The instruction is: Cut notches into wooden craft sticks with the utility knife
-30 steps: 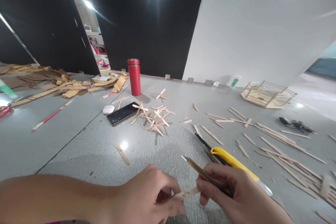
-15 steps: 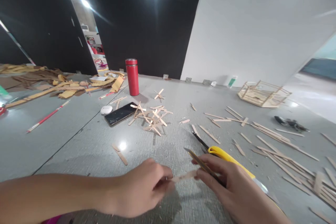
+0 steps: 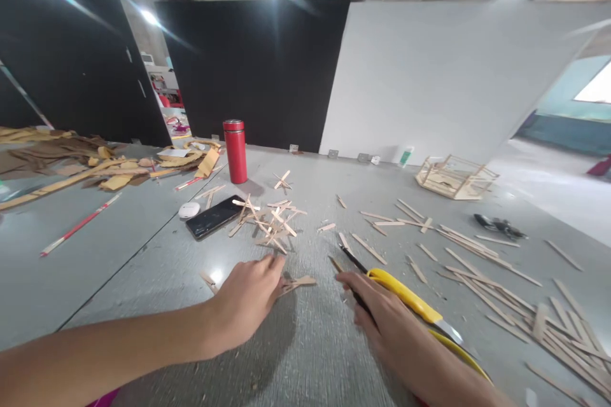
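Observation:
My left hand (image 3: 248,299) is low over the table, its fingers closed around one end of a small piece of crossed wooden craft sticks (image 3: 300,282). The thumb is hidden, and the free end of the piece points right. My right hand (image 3: 377,308), to the right of it, is closed around a slim pointed tool, which looks like a craft knife (image 3: 337,264). Its tip points up and left. Beside that hand lies a yellow-handled tool (image 3: 405,292), partly behind the forearm. Another craft stick (image 3: 209,281) lies left of my left hand.
Beyond my hands is a heap of joined sticks (image 3: 274,222) by a phone (image 3: 214,216). A red flask (image 3: 235,152) stands behind. Loose sticks (image 3: 501,286) spread to the right, below a stick frame (image 3: 456,178). Cardboard scraps (image 3: 119,168) lie far left.
My left hand has moved left and away from me with the stick piece, which my right hand has let go. The right hand still holds the slim tool. The view has tilted up.

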{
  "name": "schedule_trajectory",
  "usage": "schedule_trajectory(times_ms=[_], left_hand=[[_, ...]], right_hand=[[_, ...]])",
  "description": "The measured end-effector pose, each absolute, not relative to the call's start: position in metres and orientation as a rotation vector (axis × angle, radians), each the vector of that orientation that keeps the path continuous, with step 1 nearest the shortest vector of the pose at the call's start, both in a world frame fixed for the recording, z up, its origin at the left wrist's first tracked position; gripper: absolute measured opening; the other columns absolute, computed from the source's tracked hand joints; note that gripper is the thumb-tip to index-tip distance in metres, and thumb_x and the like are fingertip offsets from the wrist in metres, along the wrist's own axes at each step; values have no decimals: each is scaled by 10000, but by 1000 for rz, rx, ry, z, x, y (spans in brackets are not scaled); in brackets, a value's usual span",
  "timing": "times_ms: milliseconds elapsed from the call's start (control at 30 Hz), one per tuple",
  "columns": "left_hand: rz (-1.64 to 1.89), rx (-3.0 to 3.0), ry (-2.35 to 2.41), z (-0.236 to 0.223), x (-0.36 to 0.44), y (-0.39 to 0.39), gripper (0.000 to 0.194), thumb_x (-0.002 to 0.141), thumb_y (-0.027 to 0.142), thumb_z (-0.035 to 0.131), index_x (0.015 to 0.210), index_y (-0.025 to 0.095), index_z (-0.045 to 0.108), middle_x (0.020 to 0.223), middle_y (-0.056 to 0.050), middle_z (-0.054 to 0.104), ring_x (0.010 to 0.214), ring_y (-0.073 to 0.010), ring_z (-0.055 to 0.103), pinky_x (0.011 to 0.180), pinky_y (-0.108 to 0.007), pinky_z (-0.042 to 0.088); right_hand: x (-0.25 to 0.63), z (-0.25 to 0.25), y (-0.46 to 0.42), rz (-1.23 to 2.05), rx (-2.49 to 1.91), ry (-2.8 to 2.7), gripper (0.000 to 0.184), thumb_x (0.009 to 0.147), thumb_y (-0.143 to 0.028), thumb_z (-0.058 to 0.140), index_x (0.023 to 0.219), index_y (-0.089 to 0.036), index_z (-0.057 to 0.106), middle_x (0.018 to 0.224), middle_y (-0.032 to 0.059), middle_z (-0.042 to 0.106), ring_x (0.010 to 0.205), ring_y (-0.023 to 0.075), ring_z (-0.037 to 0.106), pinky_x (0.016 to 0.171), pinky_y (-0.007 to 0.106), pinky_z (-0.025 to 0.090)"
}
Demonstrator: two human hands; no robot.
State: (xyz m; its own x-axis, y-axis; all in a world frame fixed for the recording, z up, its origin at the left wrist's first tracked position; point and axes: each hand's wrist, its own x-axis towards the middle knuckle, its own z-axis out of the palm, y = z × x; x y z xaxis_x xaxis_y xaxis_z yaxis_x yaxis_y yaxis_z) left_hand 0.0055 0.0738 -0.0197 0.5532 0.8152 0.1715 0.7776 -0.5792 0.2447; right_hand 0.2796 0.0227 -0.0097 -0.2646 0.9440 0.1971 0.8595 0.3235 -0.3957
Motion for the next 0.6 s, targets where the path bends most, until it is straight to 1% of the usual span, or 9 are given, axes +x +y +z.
schedule_trajectory(times_ms=[100, 200, 267, 333, 400, 500, 567, 600], left_hand=[[414, 2698, 1354, -19, 7, 73, 226, 1016, 155, 430, 1123, 137, 628, 919, -89, 704, 672, -223, 690, 565, -314, 449], [403, 2738, 1320, -17, 10, 71, 193, 1015, 154, 459, 1074, 149, 643, 887, -69, 706, 685, -221, 703, 568, -307, 474], [391, 2758, 1303, -16, 11, 70, 179, 1011, 141, 475, 1060, 154, 647, 882, -61, 706, 686, -223, 709, 561, -305, 478], [377, 2779, 1289, -15, 11, 69, 171, 1004, 131, 494, 1076, 158, 647, 896, -56, 708, 680, -223, 711, 551, -305, 475], [362, 2801, 1276, -15, 12, 67, 167, 997, 127, 513, 1090, 163, 648, 903, -49, 708, 665, -222, 707, 536, -306, 467], [352, 2837, 1270, -17, 13, 65, 171, 984, 107, 520, 1076, 168, 651, 886, -40, 703, 646, -215, 696, 516, -299, 451], [355, 2866, 1274, -18, 14, 63, 164, 975, 97, 518, 1024, 165, 659, 864, -43, 691, 633, -212, 684, 505, -294, 439], [360, 2884, 1274, -19, 15, 62, 166, 977, 101, 510, 966, 163, 663, 843, -45, 680, 625, -212, 676, 499, -293, 433]], right_hand=[[272, -2, 20, 361, -1571, -2277, 452, 960, -154, 493, 1388, -237, 613, 1399, 97, 696, 1285, 271, 660, 1104, 464, 521], [267, 4, 21, 391, -1567, -2300, 398, 943, -128, 498, 1290, -228, 665, 1298, 96, 746, 1191, 253, 710, 1048, 433, 553], [266, 7, 23, 404, -1583, -2297, 351, 932, -146, 530, 1236, -213, 693, 1220, 98, 778, 1114, 247, 743, 988, 397, 582], [267, 10, 25, 394, -1617, -2277, 318, 939, -197, 564, 1221, -207, 710, 1187, 98, 792, 1083, 251, 755, 950, 382, 593], [273, 14, 30, 355, -1667, -2240, 284, 973, -244, 546, 1182, -206, 735, 1129, 94, 810, 1038, 253, 768, 911, 377, 598], [298, 20, 46, 263, -1760, -2179, 281, 1014, -268, 499, 1104, -211, 758, 1018, 72, 827, 913, 234, 782, 833, 350, 596], [327, 22, 63, 161, -1859, -2119, 265, 1026, -264, 503, 1121, -195, 741, 966, 75, 823, 846, 223, 776, 786, 339, 589], [345, 21, 72, 92, -1925, -2080, 257, 1039, -255, 498, 1109, -184, 734, 926, 79, 813, 817, 222, 766, 767, 346, 583]])
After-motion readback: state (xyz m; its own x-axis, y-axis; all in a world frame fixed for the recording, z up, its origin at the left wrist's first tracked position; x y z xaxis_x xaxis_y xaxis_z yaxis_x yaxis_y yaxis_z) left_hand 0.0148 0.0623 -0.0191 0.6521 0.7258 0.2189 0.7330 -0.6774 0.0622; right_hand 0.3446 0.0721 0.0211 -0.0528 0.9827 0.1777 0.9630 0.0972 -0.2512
